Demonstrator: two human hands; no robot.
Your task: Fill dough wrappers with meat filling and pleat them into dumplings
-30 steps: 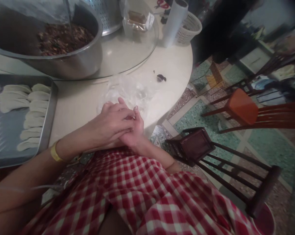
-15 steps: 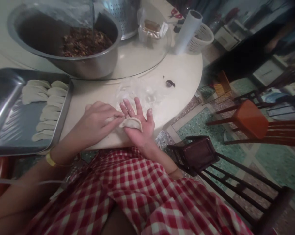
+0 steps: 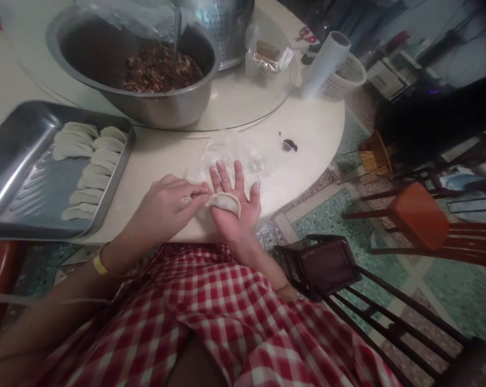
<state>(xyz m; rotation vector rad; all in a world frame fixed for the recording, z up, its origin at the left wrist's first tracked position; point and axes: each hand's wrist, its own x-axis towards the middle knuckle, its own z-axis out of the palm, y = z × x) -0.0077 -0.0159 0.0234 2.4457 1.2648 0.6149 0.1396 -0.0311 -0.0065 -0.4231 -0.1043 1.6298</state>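
A folded white dumpling (image 3: 225, 202) lies across the upturned palm of my right hand (image 3: 235, 207), whose fingers are stretched out flat. My left hand (image 3: 168, 207) is curled beside it, its fingertips pinching the dumpling's left end. Both hands hover at the near edge of the round cream table (image 3: 307, 134). A steel tray (image 3: 23, 161) to the left holds several finished dumplings (image 3: 90, 166) in two rows. Behind it a big steel bowl (image 3: 162, 107) contains dark minced filling (image 3: 158, 70) with a utensil handle standing in it.
A floury plastic sheet (image 3: 243, 156) lies just beyond my hands. At the back are a steel colander (image 3: 227, 21), a plastic-wrapped packet (image 3: 267, 54), a white roll (image 3: 322, 65) and a white basket (image 3: 348, 75). Dark wooden chairs (image 3: 348, 269) and an orange stool (image 3: 416, 220) stand right.
A second ago my hands were pressed together. They have come apart: my right palm now lies flat with the dumpling on it, and my left fingers pinch its end. The view shifted slightly.
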